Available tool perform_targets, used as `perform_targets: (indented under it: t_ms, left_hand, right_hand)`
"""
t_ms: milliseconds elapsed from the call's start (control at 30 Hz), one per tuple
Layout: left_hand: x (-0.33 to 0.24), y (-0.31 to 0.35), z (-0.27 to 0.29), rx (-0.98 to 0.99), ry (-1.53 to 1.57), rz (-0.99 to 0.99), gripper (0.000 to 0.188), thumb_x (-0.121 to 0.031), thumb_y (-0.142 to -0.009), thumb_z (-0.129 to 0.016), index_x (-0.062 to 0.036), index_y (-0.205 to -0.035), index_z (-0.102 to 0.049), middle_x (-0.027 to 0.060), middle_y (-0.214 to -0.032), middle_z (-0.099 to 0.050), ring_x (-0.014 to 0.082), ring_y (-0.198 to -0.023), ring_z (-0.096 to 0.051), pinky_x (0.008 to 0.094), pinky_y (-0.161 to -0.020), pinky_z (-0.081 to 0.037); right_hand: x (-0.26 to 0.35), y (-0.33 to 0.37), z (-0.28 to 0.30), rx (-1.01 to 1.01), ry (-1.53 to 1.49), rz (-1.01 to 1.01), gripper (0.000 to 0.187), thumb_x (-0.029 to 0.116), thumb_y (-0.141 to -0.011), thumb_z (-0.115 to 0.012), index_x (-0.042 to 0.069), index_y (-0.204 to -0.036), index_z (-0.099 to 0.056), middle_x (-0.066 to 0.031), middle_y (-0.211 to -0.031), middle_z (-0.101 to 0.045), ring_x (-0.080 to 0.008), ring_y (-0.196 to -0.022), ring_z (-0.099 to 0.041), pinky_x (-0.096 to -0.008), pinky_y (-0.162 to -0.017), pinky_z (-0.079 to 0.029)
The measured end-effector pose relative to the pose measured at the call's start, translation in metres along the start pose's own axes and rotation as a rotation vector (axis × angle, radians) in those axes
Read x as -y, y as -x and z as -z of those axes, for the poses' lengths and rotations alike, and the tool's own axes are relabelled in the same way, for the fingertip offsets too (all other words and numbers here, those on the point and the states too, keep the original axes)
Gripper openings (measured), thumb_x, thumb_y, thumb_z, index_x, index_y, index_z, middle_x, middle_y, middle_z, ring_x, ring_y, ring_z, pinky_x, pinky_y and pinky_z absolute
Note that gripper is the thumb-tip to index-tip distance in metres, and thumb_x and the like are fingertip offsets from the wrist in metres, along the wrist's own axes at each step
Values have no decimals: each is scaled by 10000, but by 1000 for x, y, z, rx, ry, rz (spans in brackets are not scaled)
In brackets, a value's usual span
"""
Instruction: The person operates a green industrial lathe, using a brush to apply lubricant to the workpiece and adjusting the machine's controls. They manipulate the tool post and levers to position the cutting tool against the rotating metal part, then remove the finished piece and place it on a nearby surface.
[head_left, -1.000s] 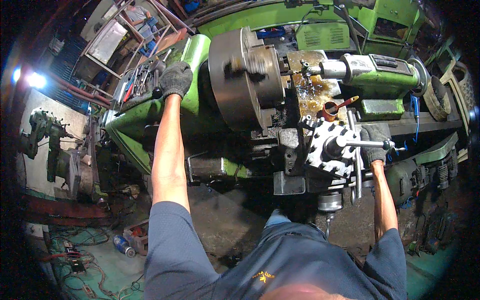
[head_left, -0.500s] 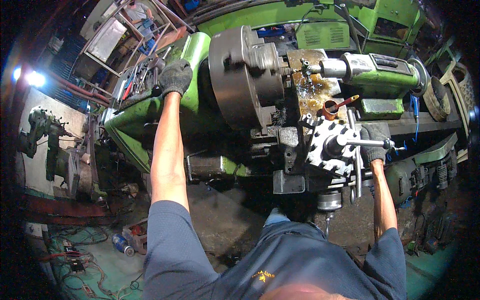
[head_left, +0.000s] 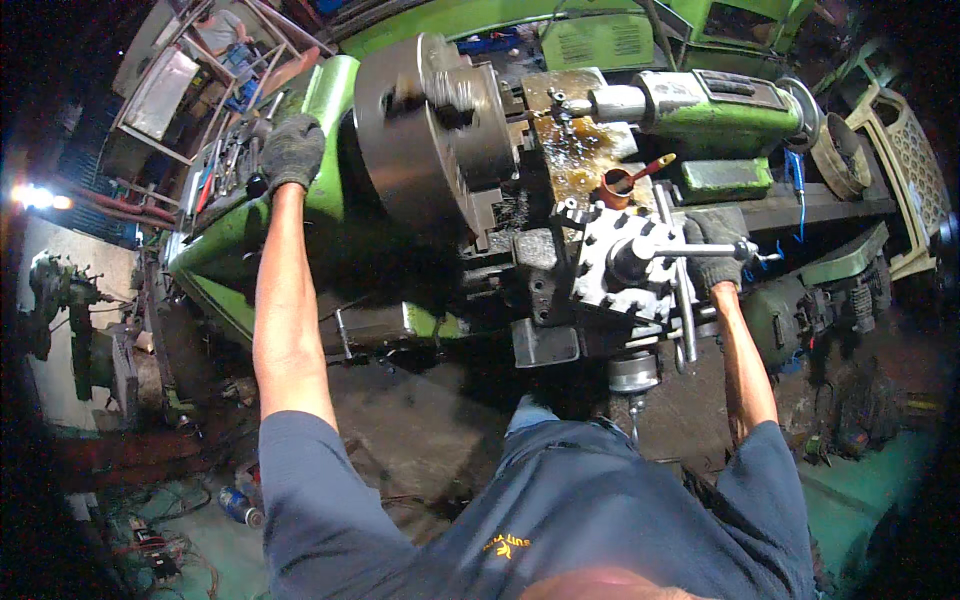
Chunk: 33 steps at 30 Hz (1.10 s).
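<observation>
A dark knitted glove covers my left hand [head_left: 292,152], which lies over the edge of the lathe's green headstock [head_left: 328,95], close beside a black-knobbed lever [head_left: 256,185]. Its fingers are curled down and mostly hidden, so their grip does not show. My gloved right hand [head_left: 712,262] is at the right side of the square tool post [head_left: 610,265], partly hidden behind the clamp handle [head_left: 695,250]; whether it grips anything is unclear. Between my hands sits a large steel chuck [head_left: 395,130], its jaws smeared as if turning. A brush [head_left: 645,172] stands in a reddish-brown cup [head_left: 616,188] behind the tool post.
Several hand tools [head_left: 222,160] lie on the headstock's left part. The green tailstock [head_left: 700,105] stands at the far right, near a cream plastic chair [head_left: 905,150]. Another person [head_left: 220,35] is at the far left. Cables and a blue can [head_left: 240,506] lie on the floor.
The view has swung, so the machine and both hands appear farther left and slightly higher. Both hands keep their places on the lathe. The chuck's jaws look blurred in both frames.
</observation>
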<state>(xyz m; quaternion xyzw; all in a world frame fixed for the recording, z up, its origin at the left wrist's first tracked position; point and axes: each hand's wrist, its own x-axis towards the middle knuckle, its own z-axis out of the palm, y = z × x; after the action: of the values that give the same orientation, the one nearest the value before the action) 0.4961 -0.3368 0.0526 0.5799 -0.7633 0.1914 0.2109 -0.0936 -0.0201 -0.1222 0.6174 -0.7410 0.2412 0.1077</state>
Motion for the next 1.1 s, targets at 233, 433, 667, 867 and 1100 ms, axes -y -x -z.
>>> perform_targets:
  t_ms: [233,433,667,867,1100]
  left_hand:
    - [1,5,6,66,-3,70,260,-318,-849,-578,-173,-996,-735,116,-1055,-709,344,-1006,-670,447,-864,-523]
    - [-10,2,9,42,-2,65,259,-314,-846,-576,-181,-1002,-733,110,-1072,-706,346,-997,-669,454,-856,-526]
    - [10,3,-1,38,-10,72,270,-334,-839,-585,-190,-1004,-743,101,-1083,-711,344,-1002,-671,455,-854,-527]
    - [10,1,-4,48,4,72,273,-330,-842,-591,-174,-1009,-740,115,-1078,-710,353,-985,-675,451,-852,-527]
    - [11,1,-5,36,3,51,280,-335,-842,-583,-191,-1024,-740,108,-1104,-706,344,-1017,-670,456,-863,-526]
  right_hand:
    - [2,0,0,104,29,-36,326,324,-929,-560,118,-1116,-730,-151,-1131,-718,-354,-1085,-656,-468,-960,-488]
    - [4,0,11,105,-7,-82,294,327,-929,-594,115,-1065,-745,-136,-1066,-735,-342,-1003,-687,-440,-904,-523]
    - [-32,11,-28,-167,415,420,299,335,-925,-592,107,-1033,-752,-128,-1056,-737,-335,-994,-679,-434,-916,-513]
    - [-34,12,-28,-196,767,554,288,325,-924,-589,110,-1026,-752,-128,-1053,-736,-331,-1006,-675,-437,-929,-506]
    - [1,0,-4,101,32,-41,291,318,-929,-584,113,-1068,-738,-127,-1097,-728,-330,-1032,-671,-430,-942,-505]
